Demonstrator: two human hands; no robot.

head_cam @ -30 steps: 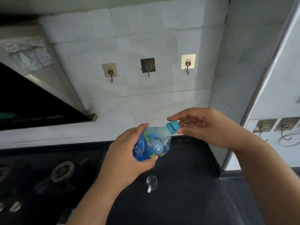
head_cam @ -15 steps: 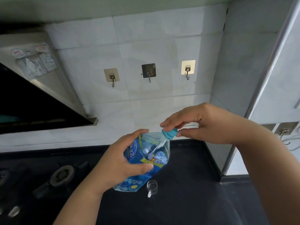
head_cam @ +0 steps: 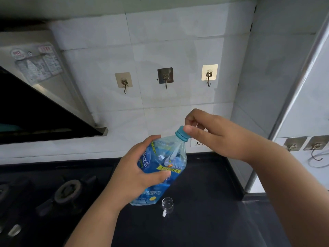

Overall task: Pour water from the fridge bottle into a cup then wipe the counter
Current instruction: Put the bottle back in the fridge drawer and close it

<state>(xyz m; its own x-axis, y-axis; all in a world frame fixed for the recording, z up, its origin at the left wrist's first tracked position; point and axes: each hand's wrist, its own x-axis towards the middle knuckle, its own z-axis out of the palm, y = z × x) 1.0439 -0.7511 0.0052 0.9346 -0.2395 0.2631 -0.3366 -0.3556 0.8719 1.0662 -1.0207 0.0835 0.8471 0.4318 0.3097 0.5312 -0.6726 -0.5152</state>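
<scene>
A clear plastic bottle [head_cam: 169,168] with a blue label hangs tilted above the black counter [head_cam: 204,220], its neck pointing up and right. My left hand [head_cam: 135,173] is wrapped around its middle. My right hand [head_cam: 210,136] pinches the teal cap [head_cam: 181,133] with thumb and fingers. A small clear glass cup [head_cam: 167,205] with a handle stands on the counter just below and right of the bottle's base.
A gas hob with a burner [head_cam: 68,190] and knobs lies at the left. A range hood [head_cam: 35,97] slopes over it. Three wall hooks [head_cam: 165,76] hang on the tiles, a socket [head_cam: 197,143] sits behind my right hand, and a fridge door edge [head_cam: 293,82] stands at the right.
The bottle has tipped from nearly lying flat toward upright, with its base dropping toward the cup. My right hand has stayed on the cap and rotated its grip.
</scene>
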